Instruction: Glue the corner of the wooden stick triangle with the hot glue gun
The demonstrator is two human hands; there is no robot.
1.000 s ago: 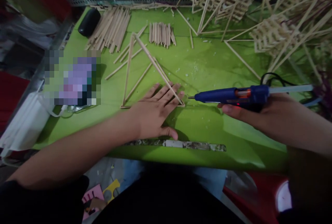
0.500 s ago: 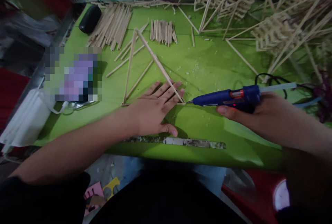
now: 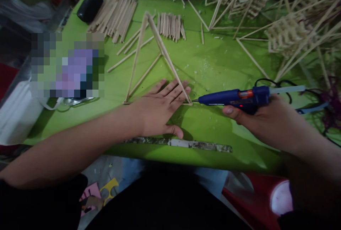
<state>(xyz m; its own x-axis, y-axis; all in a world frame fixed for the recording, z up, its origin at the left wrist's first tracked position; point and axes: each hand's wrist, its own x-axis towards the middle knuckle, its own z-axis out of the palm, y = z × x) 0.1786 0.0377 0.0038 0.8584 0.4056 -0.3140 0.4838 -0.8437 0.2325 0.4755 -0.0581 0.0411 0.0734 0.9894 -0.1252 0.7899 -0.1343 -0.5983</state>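
Note:
A triangle of thin wooden sticks point(image 3: 138, 52) lies on the green table point(image 3: 213, 63). My left hand point(image 3: 160, 111) rests flat on the triangle's near right corner, fingers stretched out and pressing the sticks down. My right hand point(image 3: 255, 119) is wrapped round a blue glue gun point(image 3: 231, 97) with a clear glue stick in its back. The gun's nozzle touches the triangle's bottom right corner, just beside my left fingertips.
Two bundles of short sticks point(image 3: 114, 15) point(image 3: 170, 26) lie at the back, next to a black case point(image 3: 89, 6). Stick lattice frames point(image 3: 287, 32) crowd the back right. A black cord point(image 3: 277, 80) trails from the gun. A white folded mask point(image 3: 18, 112) hangs at the left edge.
The glue gun moved left until its nozzle reached the triangle's right corner. My left hand stayed pressed flat on the sticks.

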